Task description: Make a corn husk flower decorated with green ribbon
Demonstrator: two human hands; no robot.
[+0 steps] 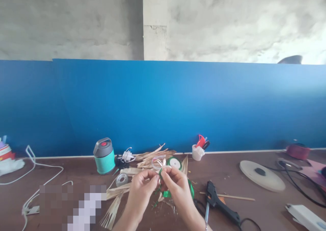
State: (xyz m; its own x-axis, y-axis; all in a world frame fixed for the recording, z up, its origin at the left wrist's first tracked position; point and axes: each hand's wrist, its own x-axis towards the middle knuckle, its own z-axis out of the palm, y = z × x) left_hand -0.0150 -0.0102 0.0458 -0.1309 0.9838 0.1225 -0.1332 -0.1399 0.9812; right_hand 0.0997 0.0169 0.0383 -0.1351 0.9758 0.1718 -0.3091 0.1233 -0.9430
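My left hand [141,187] and my right hand [177,183] meet above the brown table, fingertips pinched together on a small green ribbon piece [161,172]. A loop of green ribbon [166,193] hangs below my right hand. Behind the fingers lie a green ribbon spool [175,162] and a pale curled strip [158,162]. Dried husk strips [150,155] are heaped behind the hands, and more husk pieces [112,214] lie under my left wrist.
A teal flask [104,156] and a tape roll [121,179] sit to the left. A black glue gun [217,201] and a thin stick [234,197] lie right. A white cup [197,152], round lid [262,176], white cables [33,176] and blue wall panel [163,105] surround.
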